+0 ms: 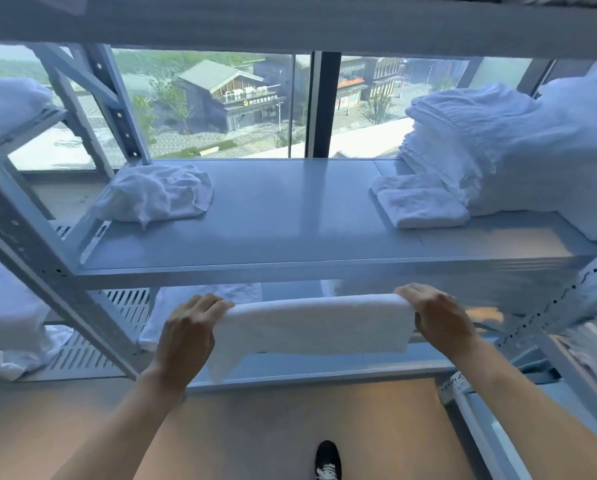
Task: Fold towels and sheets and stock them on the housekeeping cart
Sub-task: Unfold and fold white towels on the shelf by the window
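Note:
A white towel [310, 327], folded over along its top, hangs in the air in front of the grey metal rack. My left hand [186, 327] grips its left end and my right hand [439, 313] grips its right end, fingers curled over the fold. The towel sits just below the front lip of the middle shelf [290, 216]. On that shelf a crumpled white towel [158, 194] lies at the left, and a small folded towel [421, 204] lies at the right beside a tall stack of folded linen [491, 140].
Slotted rack uprights [23, 233] stand at left and right. More white linen [6, 327] sits on the lower left. A lower shelf [290, 365] lies under the held towel. A window is behind the rack. My shoe [328, 459] is on the tan floor.

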{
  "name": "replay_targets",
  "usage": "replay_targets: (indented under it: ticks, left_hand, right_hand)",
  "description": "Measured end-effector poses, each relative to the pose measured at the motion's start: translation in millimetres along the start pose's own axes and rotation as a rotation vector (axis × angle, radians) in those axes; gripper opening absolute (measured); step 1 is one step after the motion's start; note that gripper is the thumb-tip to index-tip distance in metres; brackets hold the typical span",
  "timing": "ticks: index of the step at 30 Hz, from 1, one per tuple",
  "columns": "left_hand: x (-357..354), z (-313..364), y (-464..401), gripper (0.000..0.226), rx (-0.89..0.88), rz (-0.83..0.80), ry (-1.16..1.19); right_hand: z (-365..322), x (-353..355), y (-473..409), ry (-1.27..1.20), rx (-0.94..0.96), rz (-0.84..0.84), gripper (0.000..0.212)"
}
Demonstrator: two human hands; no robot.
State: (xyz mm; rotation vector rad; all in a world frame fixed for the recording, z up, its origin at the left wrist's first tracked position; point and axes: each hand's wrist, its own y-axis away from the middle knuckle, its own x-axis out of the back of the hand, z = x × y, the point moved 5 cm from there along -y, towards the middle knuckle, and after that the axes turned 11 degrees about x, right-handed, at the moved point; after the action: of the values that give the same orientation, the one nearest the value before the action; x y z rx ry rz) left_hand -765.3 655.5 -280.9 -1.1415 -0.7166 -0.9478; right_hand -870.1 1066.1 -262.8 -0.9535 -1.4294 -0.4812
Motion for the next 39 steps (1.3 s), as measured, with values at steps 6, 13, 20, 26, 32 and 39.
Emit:
replay_targets:
  ticks: [6,13,20,26,32,39]
  left_hand:
    - [-54,14,-76,0.042,0.008,-0.029,0.0]
    - [-89,-13,-154,0.033,0.163,-0.018,-0.037]
    - [-97,-53,-203,0.034,0.176,0.028,-0.182]
    - [-102,-84,-271,0.045,0.224,0.044,-0.209]
    - [-111,-105,-298,0.066,0.319,0.056,-0.185]
    - [-163,-11,-210,0.036,0.01,-0.209,0.06]
  right_hand:
    - [72,-20,-43,-0.007,-0.032,0.007,0.038]
    - [132,-52,-117,0.001,-0.056,-0.018,0.025]
    - [141,-70,-202,0.006,0.0,0.042,0.022]
    - [147,-79,-285,0.019,-0.036,0.068,0.033]
    - [128,-88,-304,0.021,-0.079,0.143,0.06]
    - [27,-153,-241,-0.293,0.22,-0.215,0.054]
